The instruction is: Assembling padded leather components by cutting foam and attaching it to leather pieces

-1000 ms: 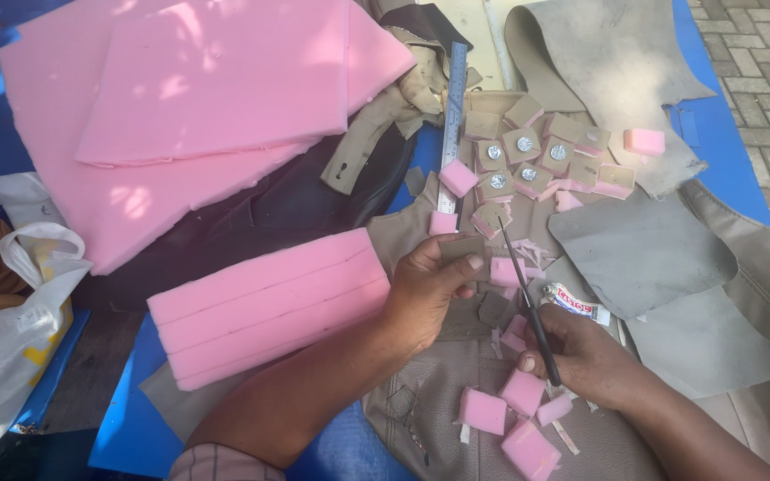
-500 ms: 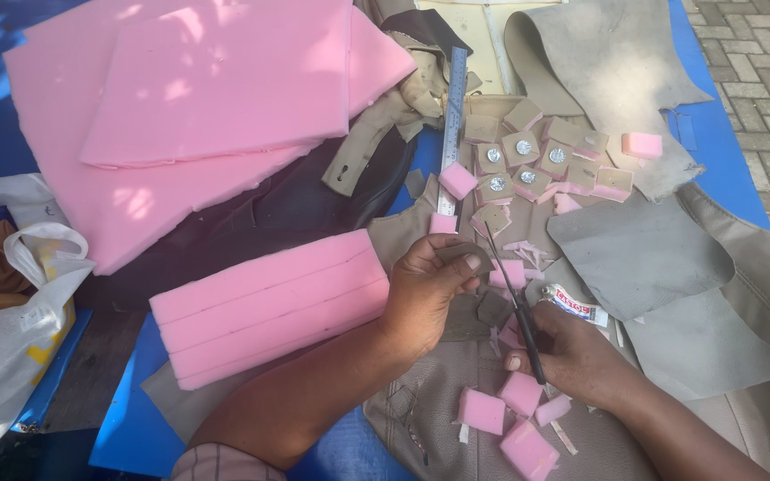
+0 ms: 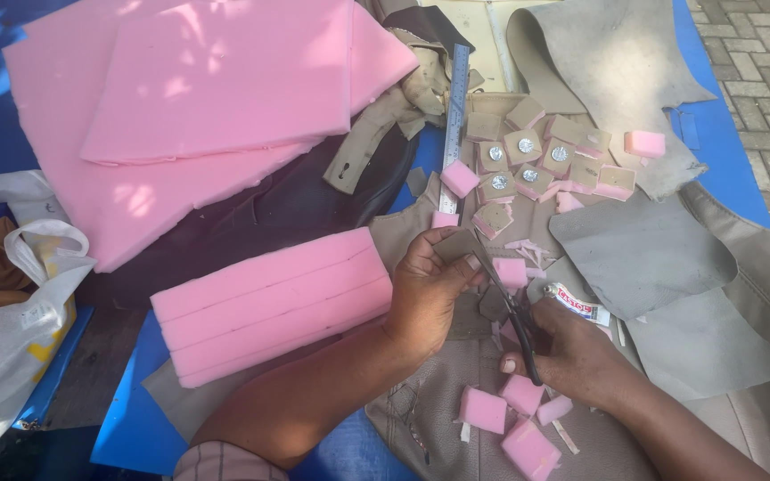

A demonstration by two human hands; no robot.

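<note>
Head cam, near to far: pink foam squares [image 3: 503, 419] lie loose on tan leather [image 3: 456, 356] at the counter's near edge. Right hand [image 3: 572, 352] has its fingers thru the handles of dark scissors [image 3: 508, 303], blades partly apart, tips at a small tan piece [image 3: 458, 245]. Left hand [image 3: 430, 289] pinches that piece betw thumb & fingers, just left of the blades. Glue tube [image 3: 579, 305] lies beside the right hand. Pink foam block [image 3: 274, 303] sits left of centre. Farther back: covered squares w/ metal discs [image 3: 528, 160], steel ruler [image 3: 456, 102], big foam sheets [image 3: 189, 107] at far left.
</note>
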